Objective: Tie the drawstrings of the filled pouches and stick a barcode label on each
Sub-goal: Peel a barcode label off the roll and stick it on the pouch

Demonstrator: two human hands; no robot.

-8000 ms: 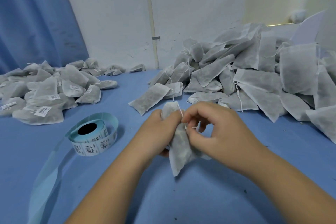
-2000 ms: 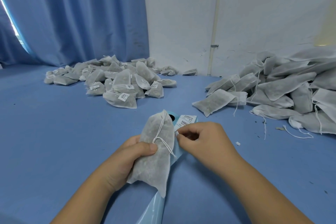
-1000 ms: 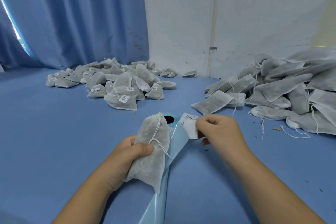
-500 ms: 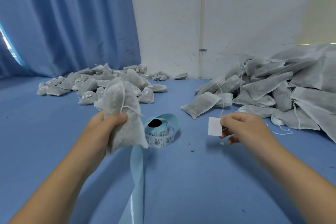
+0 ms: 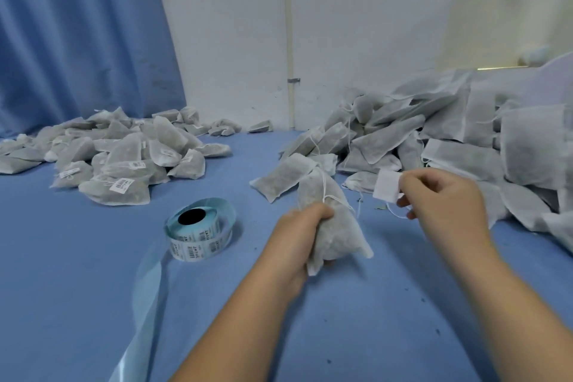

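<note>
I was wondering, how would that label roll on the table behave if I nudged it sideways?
The label roll lies flat, core hole up, so it would probably slide rather than roll. Its outer wraps look loose, so they may shift or unwind. The empty liner strip trailing toward the camera would likely drag along.

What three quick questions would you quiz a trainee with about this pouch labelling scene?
1. True or false: the label pinched by the right hand is already stuck on the pouch gripped by the left hand.
2. Where does the label roll stand? A) on the table, left of the held pouch; B) in a box; C) in the left hand.
3. Fill in: the pile of pouches already showing labels lies on the person's ___ side.
Key: 1 false; 2 A; 3 left.
</note>
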